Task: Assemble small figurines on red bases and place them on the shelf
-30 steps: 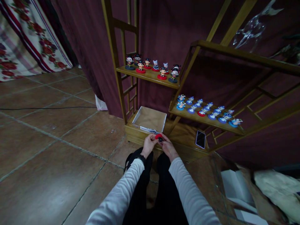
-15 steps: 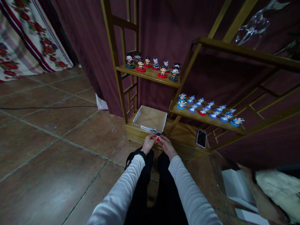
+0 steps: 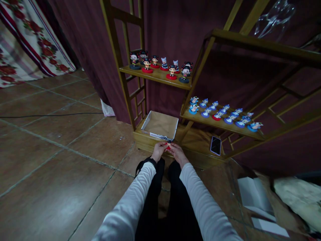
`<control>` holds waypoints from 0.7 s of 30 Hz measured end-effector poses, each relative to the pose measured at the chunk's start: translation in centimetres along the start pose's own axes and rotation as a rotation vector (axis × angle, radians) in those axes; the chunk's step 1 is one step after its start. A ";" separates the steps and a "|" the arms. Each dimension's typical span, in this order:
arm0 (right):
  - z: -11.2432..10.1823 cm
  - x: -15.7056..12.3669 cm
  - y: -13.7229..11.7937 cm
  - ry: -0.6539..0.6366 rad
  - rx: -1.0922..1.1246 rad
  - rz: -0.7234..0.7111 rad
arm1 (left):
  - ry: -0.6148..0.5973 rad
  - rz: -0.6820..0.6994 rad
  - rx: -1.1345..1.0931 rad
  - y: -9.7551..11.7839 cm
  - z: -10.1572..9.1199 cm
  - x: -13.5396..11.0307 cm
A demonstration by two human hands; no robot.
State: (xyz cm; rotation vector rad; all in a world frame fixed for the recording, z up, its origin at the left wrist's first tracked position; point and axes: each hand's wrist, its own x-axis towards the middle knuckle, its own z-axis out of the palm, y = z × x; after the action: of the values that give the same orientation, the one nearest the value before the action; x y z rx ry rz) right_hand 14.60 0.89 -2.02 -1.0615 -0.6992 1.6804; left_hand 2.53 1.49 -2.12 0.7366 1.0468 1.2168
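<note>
A small figurine (image 3: 169,144) with dark hair and a red base is held between both of my hands, just in front of the low shelf. My left hand (image 3: 158,150) grips it from the left, and my right hand (image 3: 177,152) has its fingers closed on the right side. Fingers hide part of its body and base. Right behind the figurine, a shallow white box (image 3: 160,124) with a brown inside rests on the bottom shelf. Several dark-haired figurines (image 3: 172,71) stand on the upper left shelf. Blue and purple figurines (image 3: 229,117) stand in rows on the middle right shelf.
A wooden display rack (image 3: 157,77) stands before a dark red curtain (image 3: 82,50). A phone (image 3: 215,146) lies on its bottom board. A clear ornament (image 3: 277,18) is at upper right. White packaging (image 3: 254,192) lies on the tiled floor (image 3: 62,180) at right.
The figurine stays between both hands and now shows its head a little more, slightly higher. The view has shifted slightly; the shelves' contents look the same.
</note>
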 end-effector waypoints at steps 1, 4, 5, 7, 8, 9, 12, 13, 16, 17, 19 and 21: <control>0.0 0.1 0.0 0.001 -0.003 0.003 | 0.007 -0.002 0.002 0.0 0.0 0.0; -0.1 0.2 0.1 -0.002 0.001 0.002 | 0.035 -0.008 0.000 0.1 0.0 -0.1; -0.1 0.3 0.2 -0.005 0.004 0.001 | 0.040 -0.009 -0.001 0.1 0.0 -0.1; -0.1 0.3 0.3 -0.009 0.010 0.002 | 0.039 -0.009 -0.001 0.0 -0.1 -0.1; -0.2 0.3 0.3 -0.007 0.012 0.004 | 0.037 -0.008 -0.001 0.0 -0.1 -0.1; -0.2 0.4 0.3 -0.004 0.014 0.008 | 0.037 -0.006 -0.001 0.0 -0.2 -0.1; -0.2 0.4 0.4 0.004 0.014 0.016 | 0.045 0.000 0.000 -0.1 -0.2 -0.2; -0.2 0.4 0.4 0.003 0.012 0.017 | 0.048 0.003 0.005 -0.1 -0.2 -0.2; -0.1 0.3 0.5 -0.005 0.016 0.003 | 0.049 0.009 0.025 -0.1 -0.1 -0.2; -0.1 0.3 0.5 -0.008 0.023 -0.008 | 0.048 0.013 0.028 -0.1 0.0 -0.2; 0.0 0.3 0.6 -0.009 0.041 -0.037 | 0.052 0.027 0.031 0.0 0.2 -0.3; 0.0 0.2 0.6 0.001 0.059 -0.072 | 0.056 0.044 0.035 0.2 0.3 -0.5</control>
State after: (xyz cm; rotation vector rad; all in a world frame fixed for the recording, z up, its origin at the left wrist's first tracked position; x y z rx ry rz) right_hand 14.34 0.88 -2.63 -0.9849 -0.6756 1.6291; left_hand 2.74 1.09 -1.74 0.7599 1.1053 1.2661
